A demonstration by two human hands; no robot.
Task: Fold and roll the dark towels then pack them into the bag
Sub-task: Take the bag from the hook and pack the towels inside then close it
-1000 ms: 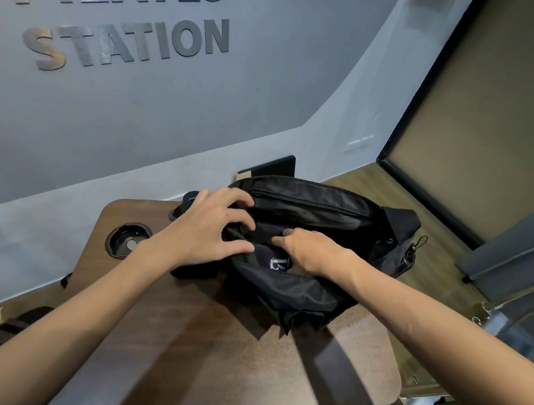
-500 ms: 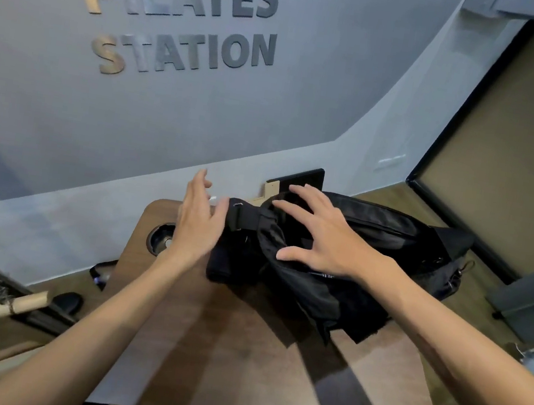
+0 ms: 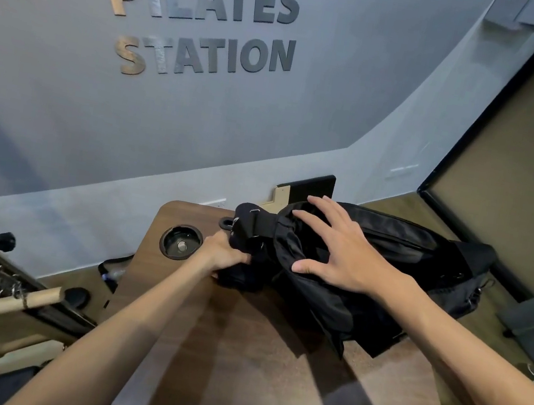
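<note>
- Here, the black bag [image 3: 370, 269] lies on the brown wooden table [image 3: 251, 366], below the "PILATES STATION" wall lettering [image 3: 209, 23].
- My left hand [image 3: 221, 254] grips dark fabric at the bag's left end.
- My right hand [image 3: 338, 247] rests spread on the bag.

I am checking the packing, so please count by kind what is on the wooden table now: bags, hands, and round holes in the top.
Bags: 1, the black bag
Hands: 2, left hand gripping the bag's end, right hand spread flat on it
Round holes in the table: 1, the hole
Total: 4
</note>
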